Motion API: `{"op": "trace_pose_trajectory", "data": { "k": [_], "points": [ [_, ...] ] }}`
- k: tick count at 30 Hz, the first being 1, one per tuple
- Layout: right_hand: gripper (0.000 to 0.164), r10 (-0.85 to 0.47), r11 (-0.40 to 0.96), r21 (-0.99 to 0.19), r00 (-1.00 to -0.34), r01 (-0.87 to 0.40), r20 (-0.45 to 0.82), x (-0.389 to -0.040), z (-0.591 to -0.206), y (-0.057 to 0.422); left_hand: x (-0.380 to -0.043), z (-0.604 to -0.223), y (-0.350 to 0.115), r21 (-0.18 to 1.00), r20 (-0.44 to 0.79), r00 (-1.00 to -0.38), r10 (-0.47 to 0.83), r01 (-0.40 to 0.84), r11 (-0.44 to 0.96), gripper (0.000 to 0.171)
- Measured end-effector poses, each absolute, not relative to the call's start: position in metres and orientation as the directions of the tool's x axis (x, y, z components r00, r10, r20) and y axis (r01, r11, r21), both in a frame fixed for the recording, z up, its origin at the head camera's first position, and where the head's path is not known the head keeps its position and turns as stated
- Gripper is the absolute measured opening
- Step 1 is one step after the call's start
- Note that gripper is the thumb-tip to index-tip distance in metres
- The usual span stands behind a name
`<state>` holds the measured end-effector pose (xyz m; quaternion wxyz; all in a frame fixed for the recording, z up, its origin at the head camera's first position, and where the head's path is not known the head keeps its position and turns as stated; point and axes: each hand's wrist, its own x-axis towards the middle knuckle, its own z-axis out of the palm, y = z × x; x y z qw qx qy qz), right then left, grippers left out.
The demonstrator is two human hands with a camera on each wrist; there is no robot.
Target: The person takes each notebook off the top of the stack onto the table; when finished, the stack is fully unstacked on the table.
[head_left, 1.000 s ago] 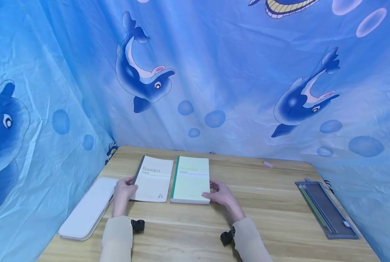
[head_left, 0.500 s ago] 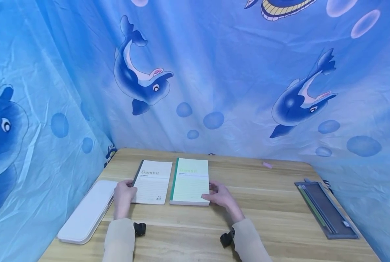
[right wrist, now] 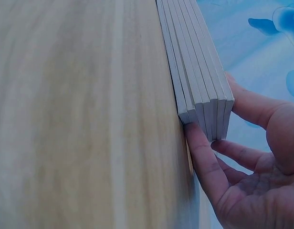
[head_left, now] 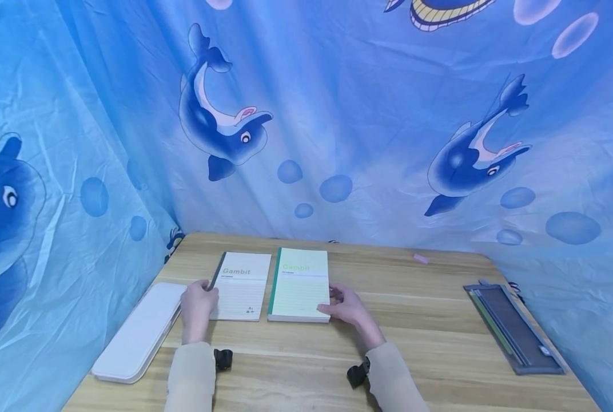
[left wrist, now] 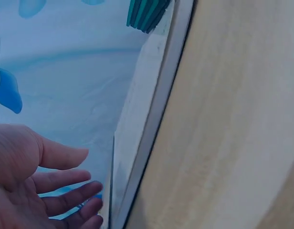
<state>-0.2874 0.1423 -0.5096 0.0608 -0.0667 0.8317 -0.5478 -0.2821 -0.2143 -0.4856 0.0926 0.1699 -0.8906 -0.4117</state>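
A white notebook (head_left: 242, 292) marked "Gambit", with a dark spine, lies flat on the table. My left hand (head_left: 197, 306) is at its spine side. In the left wrist view this hand's thumb and fingers (left wrist: 73, 195) are apart, with nothing between them, close to the notebook's edge (left wrist: 144, 129). Right of it stands a neat stack of notebooks (head_left: 298, 292), pale green on top, with green spines. My right hand (head_left: 349, 306) grips the stack's right side. Its thumb lies on the top cover, its fingers against the page edges of the stack (right wrist: 199, 90).
A white pencil case (head_left: 139, 332) lies left of my left hand. On the right is a grey mesh zip pouch (head_left: 514, 329) with green and dark strips in it. A small pink eraser-like block (head_left: 421, 258) lies near the table's back edge. A dolphin-printed curtain (head_left: 368, 126) hangs behind.
The white notebook, slightly bowed earlier, has settled flat. My left hand has let go of its edge and shifted slightly right. The right hand stays on the stack.
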Motion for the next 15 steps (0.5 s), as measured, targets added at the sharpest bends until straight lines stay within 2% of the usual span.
{"op": "trace_pose_trajectory", "data": {
  "k": [8,15],
  "points": [
    [0.071,-0.179,0.397,-0.917,-0.983,-0.037,-0.037,-0.287,-0.51,0.143,-0.289,-0.473,-0.205,0.865,0.089,-0.932,-0.35,-0.102,0.491,0.042],
    [0.071,-0.177,0.404,-0.915,-0.983,-0.027,-0.049,-0.287,-0.509,0.142,-0.291,-0.466,-0.175,0.884,0.122,-0.971,-0.206,0.012,0.467,0.037]
  ]
}}
